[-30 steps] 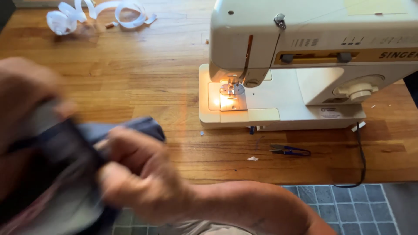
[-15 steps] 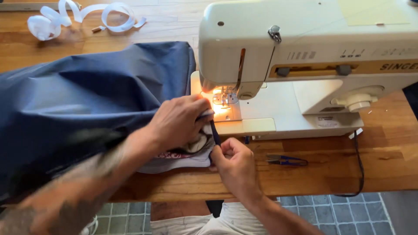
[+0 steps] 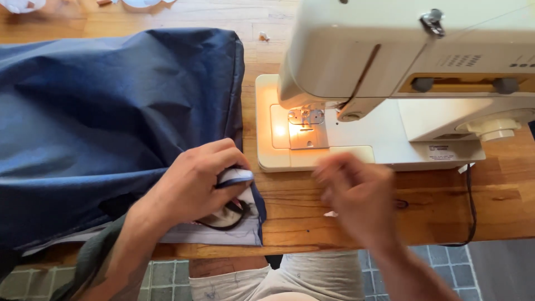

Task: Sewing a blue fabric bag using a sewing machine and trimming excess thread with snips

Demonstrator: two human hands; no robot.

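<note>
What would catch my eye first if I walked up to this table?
Probably the big dark blue fabric spread over the left of the wooden table, with the left hand pinching its folded corner. Next, the cream sewing machine on the right, its lamp glowing on the needle plate, and the blurred right hand before it.

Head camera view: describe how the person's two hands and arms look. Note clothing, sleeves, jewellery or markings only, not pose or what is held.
Both hands are bare, with no gloves, rings or watch visible. The left hand has an olive-green sleeve at the forearm. The right hand is motion-blurred; its forearm is bare, with no sleeve visible.
</note>
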